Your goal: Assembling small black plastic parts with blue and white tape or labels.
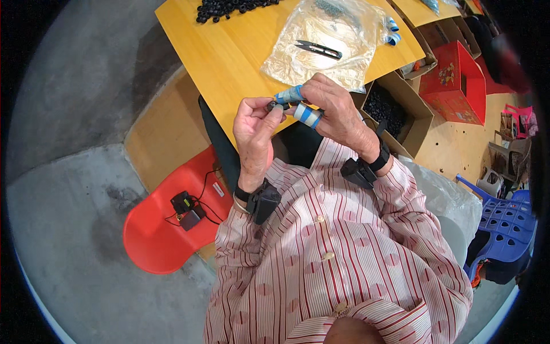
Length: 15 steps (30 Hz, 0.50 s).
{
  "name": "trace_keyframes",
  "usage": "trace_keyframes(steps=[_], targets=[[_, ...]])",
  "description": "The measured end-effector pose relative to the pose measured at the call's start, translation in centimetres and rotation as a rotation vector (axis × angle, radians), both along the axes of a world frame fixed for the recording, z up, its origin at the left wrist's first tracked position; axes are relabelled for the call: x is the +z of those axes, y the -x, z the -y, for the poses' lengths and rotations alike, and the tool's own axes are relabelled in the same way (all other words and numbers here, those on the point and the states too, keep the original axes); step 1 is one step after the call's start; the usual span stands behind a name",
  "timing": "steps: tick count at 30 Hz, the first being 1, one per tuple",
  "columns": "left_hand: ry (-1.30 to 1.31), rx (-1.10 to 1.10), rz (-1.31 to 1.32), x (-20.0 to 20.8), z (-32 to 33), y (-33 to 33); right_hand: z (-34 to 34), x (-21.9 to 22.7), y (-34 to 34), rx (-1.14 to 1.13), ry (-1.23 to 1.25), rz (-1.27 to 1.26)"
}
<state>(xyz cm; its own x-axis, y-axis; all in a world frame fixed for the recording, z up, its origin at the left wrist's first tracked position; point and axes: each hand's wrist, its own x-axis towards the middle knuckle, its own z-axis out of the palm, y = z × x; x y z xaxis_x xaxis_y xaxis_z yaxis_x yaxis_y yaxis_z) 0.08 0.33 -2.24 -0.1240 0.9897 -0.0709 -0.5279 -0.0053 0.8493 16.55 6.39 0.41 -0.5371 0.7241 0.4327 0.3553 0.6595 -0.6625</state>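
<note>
I judge the round black part [271,106] pinched in the left hand [253,131] unfinished (right hand [339,110]: grip unclear), the black pile's [220,8] status undetermined.

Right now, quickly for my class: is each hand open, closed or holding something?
Left hand: closed, pinching a small black piece.
Right hand: curled in close to that piece; whether it grips anything cannot be told.

We look down from head height through a wide fisheye: striped shirt [338,229] close at lower centre, left hand [255,129] and right hand [338,112] at upper centre, bench [229,63] farther, toward the top.
</note>
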Motion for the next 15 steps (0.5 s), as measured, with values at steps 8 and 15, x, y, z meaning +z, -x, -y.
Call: trace_keyframes(steps=[8,15], targets=[[-0.006,-0.015,0.018,0.8,0.7,-0.4,0.9,0.4,-0.6,0.037,-0.149,0.025],[-0.080,-0.059,-0.062,1.3,2.0,-0.4,2.3,1.3,-1.5,-0.008,0.016,-0.084]])
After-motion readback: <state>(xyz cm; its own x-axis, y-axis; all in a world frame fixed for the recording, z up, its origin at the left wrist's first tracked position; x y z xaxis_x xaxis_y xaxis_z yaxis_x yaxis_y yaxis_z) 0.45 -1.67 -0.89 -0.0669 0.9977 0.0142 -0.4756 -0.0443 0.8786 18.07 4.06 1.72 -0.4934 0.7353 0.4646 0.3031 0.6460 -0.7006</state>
